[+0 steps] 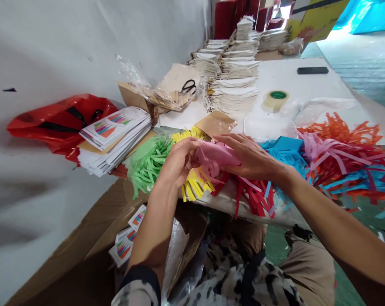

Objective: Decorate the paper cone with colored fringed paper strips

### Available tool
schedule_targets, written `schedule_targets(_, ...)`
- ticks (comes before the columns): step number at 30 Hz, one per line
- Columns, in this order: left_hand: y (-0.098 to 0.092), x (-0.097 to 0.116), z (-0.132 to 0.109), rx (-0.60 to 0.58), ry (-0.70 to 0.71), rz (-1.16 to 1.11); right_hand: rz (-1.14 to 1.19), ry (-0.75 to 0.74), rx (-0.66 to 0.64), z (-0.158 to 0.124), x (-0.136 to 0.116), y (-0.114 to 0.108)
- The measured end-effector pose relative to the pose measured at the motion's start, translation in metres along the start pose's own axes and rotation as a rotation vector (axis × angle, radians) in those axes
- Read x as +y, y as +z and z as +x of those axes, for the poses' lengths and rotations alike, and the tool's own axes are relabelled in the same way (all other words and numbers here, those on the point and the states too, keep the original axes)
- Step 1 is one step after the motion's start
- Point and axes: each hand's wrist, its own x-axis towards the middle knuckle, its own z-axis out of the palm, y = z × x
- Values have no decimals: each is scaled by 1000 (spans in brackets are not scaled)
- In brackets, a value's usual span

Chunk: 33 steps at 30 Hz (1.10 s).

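Observation:
A pink tissue-paper tassel is held between my two hands above the table's near edge. My left hand pinches its left end between thumb and fingers. Laid along its right side, my right hand has its fingers stretched out nearly flat, touching the paper. Beneath and around lie fringed paper tassels: green to the left, yellow below my left hand, red below my right hand, and blue to the right. A brown paper envelope lies just beyond my hands.
Printed cards are stacked at left beside a red plastic bag. Scissors, tape, stacked white bundles and a dark flat object lie farther back. Orange tassels are at right. A cardboard box stands below.

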Motion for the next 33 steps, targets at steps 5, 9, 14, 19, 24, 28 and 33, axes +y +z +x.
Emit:
schedule_targets(5, 21, 7, 14, 6, -49, -40, 139, -25, 133, -12, 0, -22)
schedule_targets(9, 38, 17, 23, 74, -164, -218, 84, 16, 292, -22, -5, -32)
schedule_targets(14, 54, 23, 23, 122, -281, -358, 50, 109, 565, -39, -11, -19)
schedule_targets(19, 47, 32, 13, -103, -279, -367, 202, 375, 692, -54, 0, 4)
schedule_targets(24, 23, 32, 7, -102, -268, -266, 306, 448, 576, -54, 7, 19)
schedule_targets(28, 11, 17, -2, -144, -252, -271, 196, 399, 436, -46, 2, 28)
schedule_targets(33, -2, 27, -24, -207, -79, -250, -83, 403, 227, -37, 0, 44)
